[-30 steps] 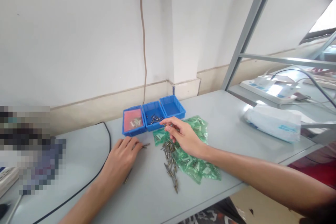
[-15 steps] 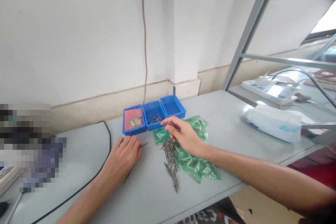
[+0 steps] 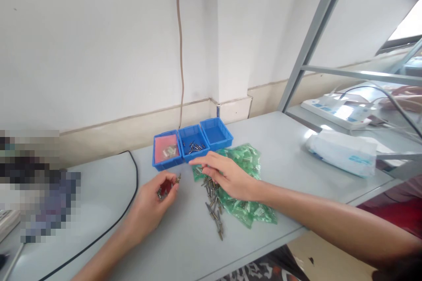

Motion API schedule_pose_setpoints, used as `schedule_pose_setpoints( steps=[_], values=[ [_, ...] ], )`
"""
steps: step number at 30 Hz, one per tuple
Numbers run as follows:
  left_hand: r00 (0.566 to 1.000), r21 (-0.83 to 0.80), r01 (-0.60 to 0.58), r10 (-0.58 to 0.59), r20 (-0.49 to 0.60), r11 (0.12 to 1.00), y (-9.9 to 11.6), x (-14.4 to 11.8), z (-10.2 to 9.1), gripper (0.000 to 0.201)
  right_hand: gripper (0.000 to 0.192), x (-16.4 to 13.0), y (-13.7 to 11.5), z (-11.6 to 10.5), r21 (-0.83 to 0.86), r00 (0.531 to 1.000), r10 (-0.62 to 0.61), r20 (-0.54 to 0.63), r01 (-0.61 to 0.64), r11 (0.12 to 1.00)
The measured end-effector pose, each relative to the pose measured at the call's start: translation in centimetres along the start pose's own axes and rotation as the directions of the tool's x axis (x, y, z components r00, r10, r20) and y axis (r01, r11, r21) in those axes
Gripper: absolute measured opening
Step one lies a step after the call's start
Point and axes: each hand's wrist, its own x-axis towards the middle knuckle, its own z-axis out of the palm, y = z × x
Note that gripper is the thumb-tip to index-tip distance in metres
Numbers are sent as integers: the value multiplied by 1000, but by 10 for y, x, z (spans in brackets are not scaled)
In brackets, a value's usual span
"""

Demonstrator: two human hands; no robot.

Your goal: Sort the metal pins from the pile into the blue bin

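My left hand [image 3: 154, 199] is turned partly up, its fingers curled around several small metal pins [image 3: 178, 179]. One sticks out past the thumb and forefinger; more show in the palm. Over the table's middle is my right hand [image 3: 227, 173], fingers stretched out and nothing visible in them. Beneath it lie a loose pile of metal pins [image 3: 214, 215] and a green plastic bag [image 3: 245, 158] with more parts inside. Behind the hands, the middle blue bin [image 3: 184, 134] contains several dark metal pins. The left blue bin [image 3: 154, 153] has pink paper and a clear bag of pale pieces.
A third blue bin [image 3: 216, 131] stands at the right end of the row by the wall. A black cable [image 3: 128, 208] crosses the left of the table. Farther right are a white-blue soft pack [image 3: 343, 151], a grey metal frame [image 3: 306, 48] and a power strip [image 3: 332, 112].
My left hand has rolled from palm down to partly palm up, showing the pins in it. My right fingers have straightened and moved left; the small piece at their tips no longer shows.
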Motion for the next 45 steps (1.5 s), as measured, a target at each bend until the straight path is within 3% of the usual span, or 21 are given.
schedule_pose_setpoints(
  steps=[3,9,28,35,45],
  values=[
    [999,-17,0,1,50,1000,0,0,3,24,53,-4,0,3,-121,986,-100,135,117,986],
    [996,28,-22,19,83,999,1,0,5,21,62,-5,7,6,-195,972,-112,207,154,969],
    [1000,8,12,-12,4,1000,5,1,3,23,68,-6,9,3,-264,954,-99,284,177,948],
    [999,123,-42,43,-8,992,1,0,-1,26,65,-6,10,4,-297,944,-130,304,224,928],
    [996,131,-85,84,9,988,1,1,1,27,62,-5,12,6,-367,945,-123,303,234,900]
  ],
)
